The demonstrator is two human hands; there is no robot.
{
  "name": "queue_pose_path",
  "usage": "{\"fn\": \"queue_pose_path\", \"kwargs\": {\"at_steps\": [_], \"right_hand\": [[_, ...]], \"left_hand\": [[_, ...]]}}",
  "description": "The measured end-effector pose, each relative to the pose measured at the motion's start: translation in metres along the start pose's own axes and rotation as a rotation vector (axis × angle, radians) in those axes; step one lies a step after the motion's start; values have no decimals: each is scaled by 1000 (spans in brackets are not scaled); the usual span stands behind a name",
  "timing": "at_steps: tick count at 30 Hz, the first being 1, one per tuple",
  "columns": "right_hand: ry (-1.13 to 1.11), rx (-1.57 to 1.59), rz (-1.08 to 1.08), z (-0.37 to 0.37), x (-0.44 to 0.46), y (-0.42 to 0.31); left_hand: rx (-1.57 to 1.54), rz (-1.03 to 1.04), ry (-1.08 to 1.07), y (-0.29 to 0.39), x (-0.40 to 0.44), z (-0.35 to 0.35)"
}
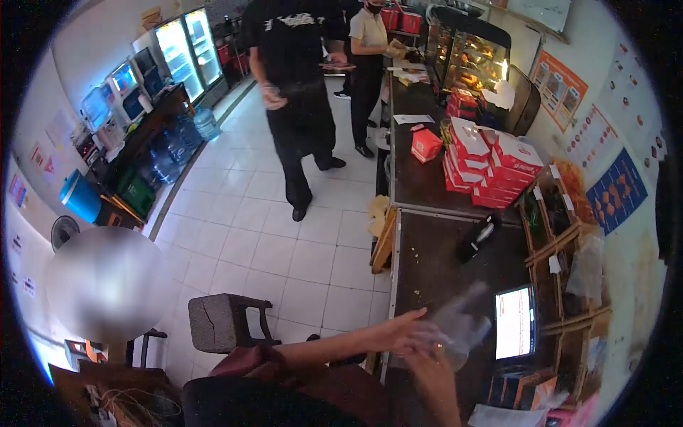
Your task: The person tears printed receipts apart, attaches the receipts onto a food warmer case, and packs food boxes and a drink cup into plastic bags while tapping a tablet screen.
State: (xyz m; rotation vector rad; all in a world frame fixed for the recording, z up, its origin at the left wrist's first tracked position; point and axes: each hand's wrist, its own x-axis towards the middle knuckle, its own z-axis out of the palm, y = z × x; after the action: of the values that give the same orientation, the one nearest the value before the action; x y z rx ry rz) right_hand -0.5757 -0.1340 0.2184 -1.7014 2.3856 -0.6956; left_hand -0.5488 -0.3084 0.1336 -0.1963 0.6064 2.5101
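A clear plastic bag [464, 324], smeared by motion, is in front of me over the dark counter. My left hand [402, 333] reaches in from the left with its thumb raised, its blurred fingers closed on the near end of the bag. Right beside it, my right hand [429, 361] comes up from below, also closed at the bag's near edge. The two hands overlap, so the exact grip of each is partly hidden.
The dark counter [420, 292] bears a lit tablet [514, 322], a black device [478, 238] and stacked red-and-white boxes [501, 167]. A stool [226, 324] stands left of my arm. A person in black [299, 78] and another in a light shirt [368, 35] stand beyond.
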Motion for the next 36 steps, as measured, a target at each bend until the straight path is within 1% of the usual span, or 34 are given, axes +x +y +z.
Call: {"fn": "queue_pose_path", "kwargs": {"at_steps": [1, 2, 3, 4, 5, 6, 7, 9, 10, 11, 12, 13, 14, 15, 16, 18, 19, 21, 22, 24, 25, 27, 28, 29, 30, 31, 32, 33, 34, 36], "right_hand": [[-116, -82, -97, 14, 0, -10], [-233, -160, -194, 25, 2, -17], [-234, -160, -181, 34, 4, -20], [-295, -191, -226, 42, 5, -22], [-356, -220, -264, 47, 4, -25], [-354, -213, -234, 50, 3, -31], [-343, -200, -209, 51, 5, -36], [-324, -190, -162, 58, 5, -45], [-373, -210, -197, 64, 4, -47], [-425, -231, -237, 67, 4, -50], [-426, -237, -226, 68, 4, -52], [-441, -276, -264, 69, 4, -55], [-457, -312, -303, 70, 3, -57], [-461, -313, -299, 70, 2, -57], [-456, -340, -293, 70, 1, -56], [-450, -362, -284, 72, 2, -53], [-440, -341, -270, 73, 3, -50], [-430, -311, -250, 78, 4, -44], [-400, -255, -232, 83, 4, -40], [-375, -183, -194, 91, 4, -36], [-350, -200, -176, 93, 7, -33], [-322, -216, -149, 98, 6, -28], [-272, -177, -127, 100, 7, -25], [-222, -136, -106, 100, 8, -23], [-217, -134, -99, 96, 9, -23], [-165, -92, -25, 90, 9, -24], [-114, -51, 49, 86, 9, -24], [-111, -51, 54, 85, 7, -22], [-95, -56, 85, 85, 4, -20], [-72, -57, 123, 88, -3, -15]], "left_hand": [[-2, -11, -7, -4, -9, -14], [130, 127, 127, -11, -16, -31], [262, 266, 260, -15, -26, -38], [258, 250, 252, -15, -40, -46], [88, 268, 178, -8, -53, -50], [-82, 274, 106, -3, -65, -54], [-80, 241, 99, 1, -76, -56], [-295, 118, 110, 8, -91, -55], [-293, 99, 103, 8, -94, -55], [-142, 152, 189, 6, -97, -56], [9, 211, 273, 4, -98, -57], [7, 207, 263, 0, -97, -72], [106, 283, 376, -5, -92, -99], [205, 360, 491, -6, -92, -107], [204, 358, 489, -7, -93, -114], [134, 495, 514, 7, -96, -110], [131, 488, 517, 13, -97, -104], [153, 560, 616, 28, -99, -89], [155, 548, 619, 35, -99, -85], [387, 597, 618, 41, -99, -80], [388, 580, 617, 42, -97, -76], [313, 753, 792, 45, -90, -66], [318, 749, 787, 48, -91, -64], [333, 738, 721, 51, -94, -63], [348, 726, 655, 54, -96, -58], [354, 720, 651, 55, -96, -49], [308, 718, 585, 55, -97, -31], [260, 718, 518, 56, -96, -22], [263, 715, 515, 53, -92, -28], [414, 583, 599, 44, -86, -54]]}}
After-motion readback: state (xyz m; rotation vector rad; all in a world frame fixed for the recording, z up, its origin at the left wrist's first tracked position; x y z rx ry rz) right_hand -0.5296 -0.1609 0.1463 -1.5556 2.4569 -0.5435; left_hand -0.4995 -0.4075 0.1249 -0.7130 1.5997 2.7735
